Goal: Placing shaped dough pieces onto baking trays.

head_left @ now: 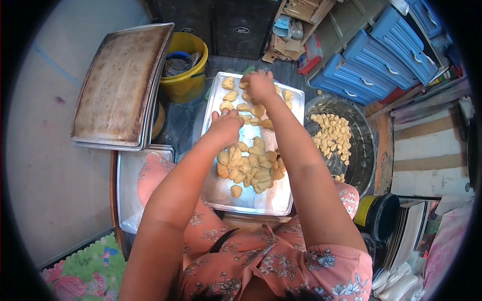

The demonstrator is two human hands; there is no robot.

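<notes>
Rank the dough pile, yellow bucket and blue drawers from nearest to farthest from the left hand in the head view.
1. Dough pile, on the tray by the left hand.
2. Yellow bucket, forward and left.
3. Blue drawers, far right.

I make out the tray (212, 189) as smooth, glossy metal, throwing back light. The dough pieces (249, 165) on it look matt and slightly uneven. To me, the stacked pan (120, 83) on the left is dull metal, its face rough with brown stains. I see shiny yellow plastic in the bucket (188, 88), ribbed blue plastic in the drawers (384, 60), and soft, matt printed cloth in the clothing (296, 271).
</notes>
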